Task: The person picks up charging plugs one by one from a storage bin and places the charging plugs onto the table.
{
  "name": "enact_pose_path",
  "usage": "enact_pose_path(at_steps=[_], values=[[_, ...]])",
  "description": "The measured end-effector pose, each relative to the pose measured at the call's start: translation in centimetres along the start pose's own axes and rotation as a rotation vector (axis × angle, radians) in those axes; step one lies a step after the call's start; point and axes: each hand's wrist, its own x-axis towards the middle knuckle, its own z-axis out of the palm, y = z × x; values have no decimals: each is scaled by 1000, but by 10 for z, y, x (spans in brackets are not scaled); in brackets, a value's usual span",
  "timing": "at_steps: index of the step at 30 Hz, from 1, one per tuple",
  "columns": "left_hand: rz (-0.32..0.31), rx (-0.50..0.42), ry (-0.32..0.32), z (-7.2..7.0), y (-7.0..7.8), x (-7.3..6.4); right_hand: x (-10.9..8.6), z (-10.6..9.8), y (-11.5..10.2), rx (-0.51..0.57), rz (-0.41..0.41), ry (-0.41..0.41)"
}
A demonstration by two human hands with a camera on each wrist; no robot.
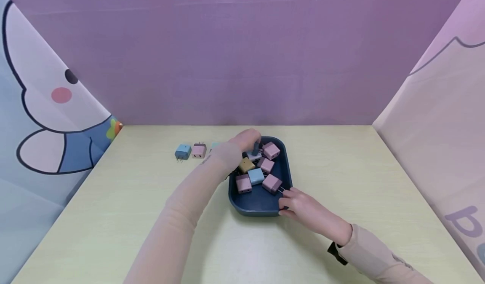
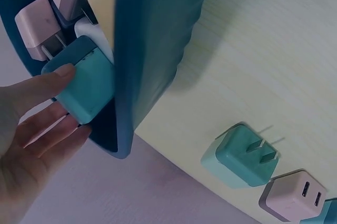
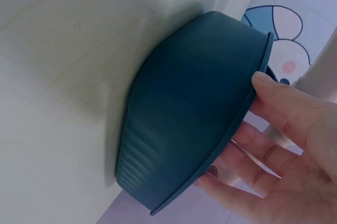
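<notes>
My left hand is over the far left part of a dark blue tray. In the left wrist view its thumb and fingers pinch a teal plug charger, just inside the tray wall. Whether that charger touches the ones under it I cannot tell. Several chargers lie in the tray, among them a pink one, a light blue one and a yellow one. At the near right corner my right hand grips the tray's rim, thumb outside and fingers over the edge.
Left of the tray, a blue charger and a pink charger stand in a row on the pale table. A teal charger beside them is mostly hidden by my left sleeve in the head view. A purple backdrop rises behind.
</notes>
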Motion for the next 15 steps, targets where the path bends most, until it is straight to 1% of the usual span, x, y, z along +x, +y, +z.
enact_pose_path(at_steps=[8,15], values=[[12,6,-10,-10,-2,-4,1,-1,0,4,5,-8],[28,-36,-21,-21,-5,-12,0,-1,0,0,9,-12]])
